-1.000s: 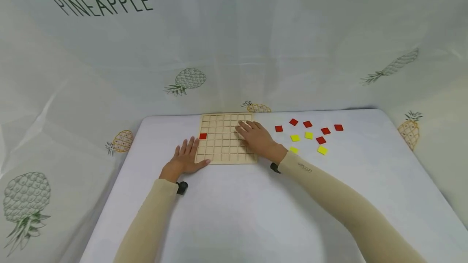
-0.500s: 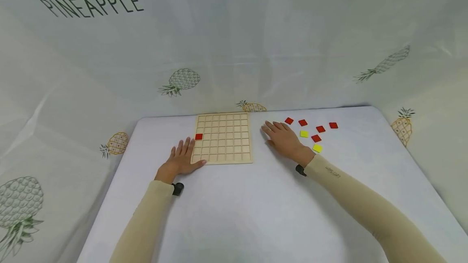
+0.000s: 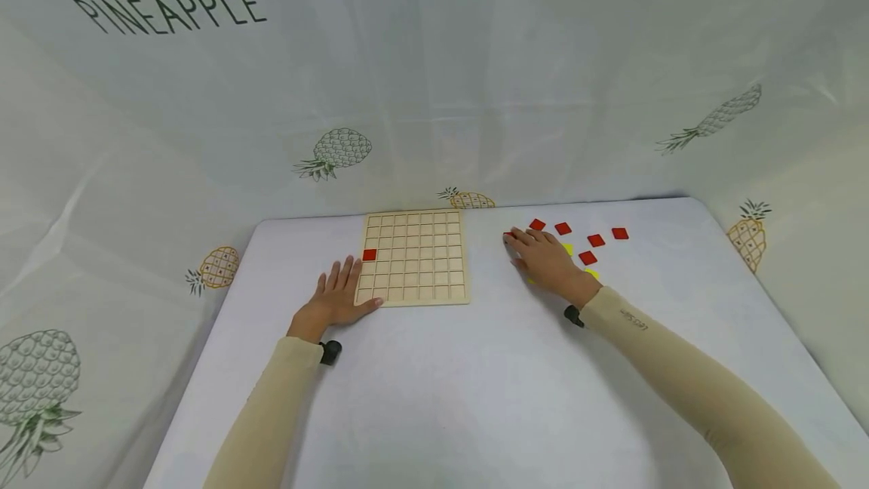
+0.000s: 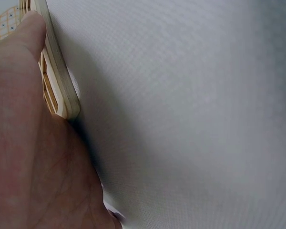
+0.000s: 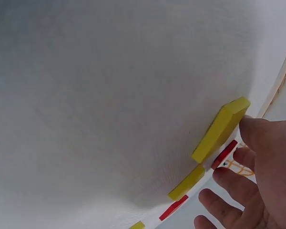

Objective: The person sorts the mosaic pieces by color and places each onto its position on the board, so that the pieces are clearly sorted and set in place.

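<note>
A wooden grid board (image 3: 414, 293) lies on the white table with one red tile (image 3: 370, 254) in a cell at its left edge. My left hand (image 3: 334, 300) is spread flat beside the board's near left corner; in the left wrist view its thumb (image 4: 33, 31) rests on the board's rim. To the right of the board, my right hand (image 3: 546, 262) reaches over loose tiles with its fingers relaxed. Its fingertips touch a red tile (image 5: 224, 154) lying on the table. A yellow tile (image 5: 219, 131) is close by the thumb (image 5: 252, 131). The palm hides some tiles from the head view.
Several more red tiles (image 3: 588, 257) and partly covered yellow tiles (image 3: 567, 249) are scattered right of the right hand. A pineapple-print curtain (image 3: 434, 96) hangs behind the table's far edge. Bare table (image 3: 434, 383) stretches in front of the board.
The right hand has moved right, off the board and over to the loose tiles. The left hand keeps its place at the board's corner. The head view has shifted slightly.
</note>
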Motion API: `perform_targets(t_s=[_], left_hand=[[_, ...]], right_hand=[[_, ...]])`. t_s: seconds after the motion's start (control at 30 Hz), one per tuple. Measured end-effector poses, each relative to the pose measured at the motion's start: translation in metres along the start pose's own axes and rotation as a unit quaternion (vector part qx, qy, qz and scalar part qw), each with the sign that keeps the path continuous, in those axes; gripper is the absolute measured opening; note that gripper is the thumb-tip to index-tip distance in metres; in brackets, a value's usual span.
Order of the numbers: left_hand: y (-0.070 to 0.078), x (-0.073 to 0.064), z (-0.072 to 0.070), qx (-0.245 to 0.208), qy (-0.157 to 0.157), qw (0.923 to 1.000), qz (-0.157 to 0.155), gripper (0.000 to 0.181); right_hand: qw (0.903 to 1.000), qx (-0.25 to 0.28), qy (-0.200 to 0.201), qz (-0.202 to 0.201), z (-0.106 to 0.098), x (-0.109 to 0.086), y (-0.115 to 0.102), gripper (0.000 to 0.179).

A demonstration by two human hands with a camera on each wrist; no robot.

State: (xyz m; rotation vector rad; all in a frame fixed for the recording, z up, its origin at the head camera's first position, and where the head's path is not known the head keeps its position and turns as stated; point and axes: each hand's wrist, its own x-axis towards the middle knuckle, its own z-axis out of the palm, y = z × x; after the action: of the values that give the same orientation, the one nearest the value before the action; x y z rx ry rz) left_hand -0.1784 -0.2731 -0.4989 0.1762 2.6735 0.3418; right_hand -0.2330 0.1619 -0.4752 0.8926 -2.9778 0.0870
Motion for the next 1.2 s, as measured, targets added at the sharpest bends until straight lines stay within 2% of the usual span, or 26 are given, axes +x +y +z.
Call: perform_targets(t_s=[0.57,0.8,1.2], left_hand=[[0.002,0.0,0.001,0.001,0.001,1.0,-0.001,0.107],[-0.001,0.005,0.002,0.006,0.0,1.0,-0.005,0.109],[-0.002,0.003,0.003,-0.007,0.003,1.0,-0.005,0.109]], right_hand=[[0.9999,-0.007,-0.011,0.008,0.002,0.007,-0.003,0.049],[0.9998,-0.009,0.015,0.006,-0.001,0.011,-0.007,0.036],[0.9982,0.034,0.049,0.005,-0.001,0.011,-0.008,0.025]])
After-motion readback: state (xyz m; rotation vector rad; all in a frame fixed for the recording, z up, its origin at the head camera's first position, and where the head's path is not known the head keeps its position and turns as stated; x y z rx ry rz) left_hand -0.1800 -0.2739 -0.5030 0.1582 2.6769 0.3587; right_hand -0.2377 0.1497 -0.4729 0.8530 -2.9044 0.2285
